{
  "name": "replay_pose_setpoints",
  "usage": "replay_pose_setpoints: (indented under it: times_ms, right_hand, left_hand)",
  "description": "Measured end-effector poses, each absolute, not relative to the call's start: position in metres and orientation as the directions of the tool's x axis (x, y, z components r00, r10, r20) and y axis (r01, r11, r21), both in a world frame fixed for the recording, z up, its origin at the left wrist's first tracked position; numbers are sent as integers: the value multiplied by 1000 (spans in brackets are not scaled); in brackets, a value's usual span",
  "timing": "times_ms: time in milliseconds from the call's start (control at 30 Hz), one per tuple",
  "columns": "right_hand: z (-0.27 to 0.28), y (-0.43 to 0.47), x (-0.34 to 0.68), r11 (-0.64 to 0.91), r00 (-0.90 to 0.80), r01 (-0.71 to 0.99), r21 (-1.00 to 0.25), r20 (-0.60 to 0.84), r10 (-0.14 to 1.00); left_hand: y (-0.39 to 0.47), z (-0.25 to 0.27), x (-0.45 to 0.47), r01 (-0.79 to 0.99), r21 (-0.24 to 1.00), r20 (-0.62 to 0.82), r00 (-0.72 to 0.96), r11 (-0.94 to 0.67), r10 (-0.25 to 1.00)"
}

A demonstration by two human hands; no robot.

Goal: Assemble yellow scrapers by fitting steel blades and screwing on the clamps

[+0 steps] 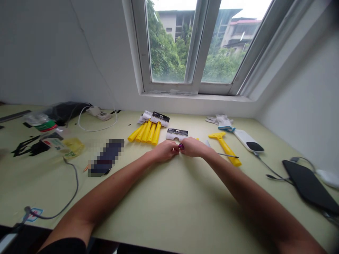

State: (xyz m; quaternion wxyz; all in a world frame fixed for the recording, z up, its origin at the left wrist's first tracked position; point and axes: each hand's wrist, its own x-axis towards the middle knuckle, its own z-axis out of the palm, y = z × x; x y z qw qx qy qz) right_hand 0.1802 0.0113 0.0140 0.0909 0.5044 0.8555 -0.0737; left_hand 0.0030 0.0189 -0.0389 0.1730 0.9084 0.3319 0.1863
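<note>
My left hand [167, 151] and my right hand [194, 146] meet fingertip to fingertip over the desk, both closed. A purple handle end [181, 146] shows in my right fist. In line with it, a thin metal shaft with a dark tip [228, 155] emerges beyond my right wrist, so it looks like one screwdriver. My left fingers are pinched against the purple end; whatever they hold is hidden. Just behind the hands lies a black-and-white packaging card [177, 133]. Right of them rests a yellow scraper [225, 148], with the shaft crossing its handle.
Several yellow handles [146, 132] with cards lie at the back. Gloves [221, 121], a white device [249, 140] and a black power bank or phone [311, 185] are on the right. Left are a blurred dark object [108, 157], a yellow wrapper [74, 147] and a grey cable [75, 190].
</note>
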Motion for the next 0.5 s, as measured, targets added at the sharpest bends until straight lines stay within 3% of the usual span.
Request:
replay_pose_setpoints:
  times_ms: [300,433,500]
  right_hand:
    - [54,-2,204,458,-465,885,-86,-191,864]
    - [76,-5,235,402,-412,907,-126,-62,909]
    - [79,3,257,315,-326,941,-126,-70,943]
  left_hand:
    - [16,-46,10,568,485,283,617,-664,735]
    - [20,-39,9,553,537,338,550,-637,764]
    - [25,-33,5,556,560,377,489,-614,787]
